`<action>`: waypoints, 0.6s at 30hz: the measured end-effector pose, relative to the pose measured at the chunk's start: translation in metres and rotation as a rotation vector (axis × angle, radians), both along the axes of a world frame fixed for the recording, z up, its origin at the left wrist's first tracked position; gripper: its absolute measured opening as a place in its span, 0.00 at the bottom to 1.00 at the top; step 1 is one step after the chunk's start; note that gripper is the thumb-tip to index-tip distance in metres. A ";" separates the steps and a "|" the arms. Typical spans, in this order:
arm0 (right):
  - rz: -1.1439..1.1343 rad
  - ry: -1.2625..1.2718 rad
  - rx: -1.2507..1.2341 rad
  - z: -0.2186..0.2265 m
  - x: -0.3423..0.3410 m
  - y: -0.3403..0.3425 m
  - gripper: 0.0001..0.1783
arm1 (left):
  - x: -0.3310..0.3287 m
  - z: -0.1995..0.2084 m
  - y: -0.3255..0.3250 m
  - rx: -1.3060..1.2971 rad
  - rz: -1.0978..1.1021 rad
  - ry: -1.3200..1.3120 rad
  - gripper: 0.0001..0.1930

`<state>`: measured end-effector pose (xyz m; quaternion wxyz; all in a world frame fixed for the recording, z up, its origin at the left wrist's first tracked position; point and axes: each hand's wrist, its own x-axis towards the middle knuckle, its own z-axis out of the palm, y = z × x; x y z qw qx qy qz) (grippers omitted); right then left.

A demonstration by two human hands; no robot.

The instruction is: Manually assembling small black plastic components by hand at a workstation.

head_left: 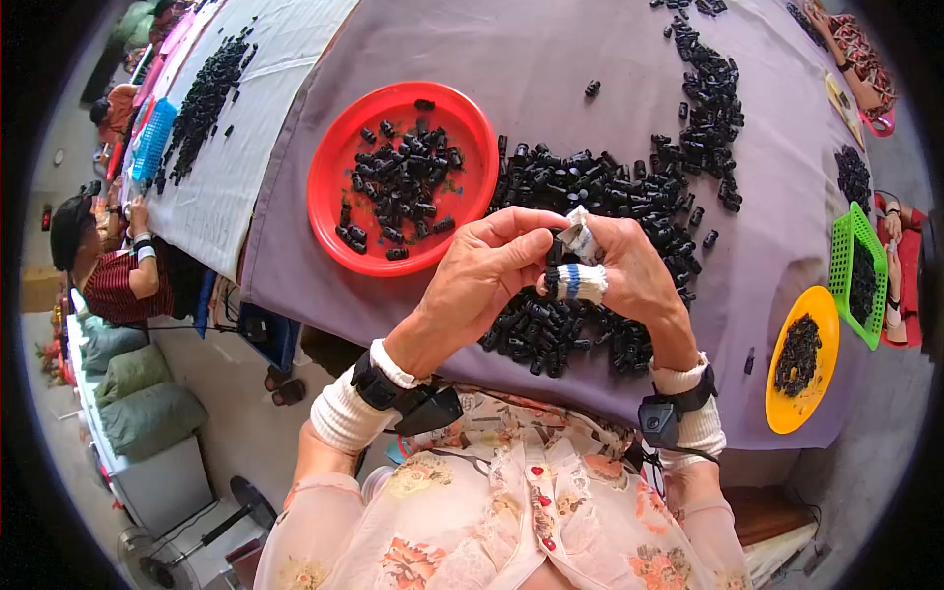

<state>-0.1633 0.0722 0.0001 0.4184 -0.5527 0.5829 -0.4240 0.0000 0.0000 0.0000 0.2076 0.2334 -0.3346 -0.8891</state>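
Smooth mauve-grey cloth (551, 88) covers the broad table, bending at its edges through the wide lens; beyond its left edge lies a paler cloth (285, 69) with a further dark heap (208, 103). Across the mauve fabric sprawls a pile (570, 182) of small black parts, stubby, cylindrical and glossy, trailing toward the far edge. 1 stray piece (592, 88) lies apart on the fabric.

Left of the pile sits a round red tray (329, 147) with a smooth raised rim, more black parts scattered inside. Toward the right are a round yellow tray (789, 405) and a green lattice-walled basket (848, 251), both holding dark pieces.

Over the pile's near side, the left hand (482, 270) pinches 1 black part (554, 248) between thumb and forefinger. The right hand (629, 261) curls in close against it, its fingers wrapped in soft white fabric and a ribbed blue-banded sleeve (580, 282); whether these also grip the part, I cannot tell. Thick white knit cuffs (344, 418) ring both wrists beneath black straps (376, 382).
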 end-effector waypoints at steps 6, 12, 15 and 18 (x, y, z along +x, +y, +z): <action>0.008 0.002 0.006 -0.004 0.000 0.000 0.21 | -0.002 0.003 0.001 -0.002 0.015 -0.031 0.11; 0.024 0.003 0.006 0.001 0.003 0.000 0.19 | -0.001 0.001 0.000 -0.009 0.018 -0.032 0.10; 0.026 0.025 -0.023 0.002 0.004 0.001 0.18 | -0.001 0.001 -0.001 -0.017 0.016 -0.031 0.10; 0.033 0.022 -0.013 -0.001 0.004 0.002 0.16 | -0.002 0.001 0.000 -0.017 0.027 -0.038 0.10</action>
